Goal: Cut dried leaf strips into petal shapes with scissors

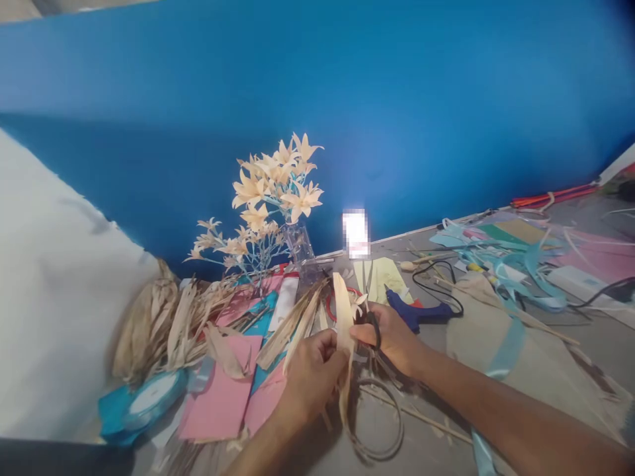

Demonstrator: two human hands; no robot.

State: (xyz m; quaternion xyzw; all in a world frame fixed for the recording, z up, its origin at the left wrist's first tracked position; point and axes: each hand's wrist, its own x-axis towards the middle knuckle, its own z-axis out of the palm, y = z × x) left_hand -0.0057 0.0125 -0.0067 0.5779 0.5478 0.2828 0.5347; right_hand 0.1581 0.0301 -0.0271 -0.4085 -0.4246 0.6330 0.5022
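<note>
Left hand [315, 373]: fingers clamped on dried husk strip [342, 311] above surface [421, 456]; long axis near upright, tip toward far edge. Right hand [394, 337]: fingers closed round scissors [376, 332], blades pointing likewise, handles partly hidden.

Left hand [317, 370] pinching, right hand [391, 336] curled close beside, bare forearms [489, 403] angled inward

glue gun [415, 313] obstructs beyond right hand [393, 332]; room above
</note>
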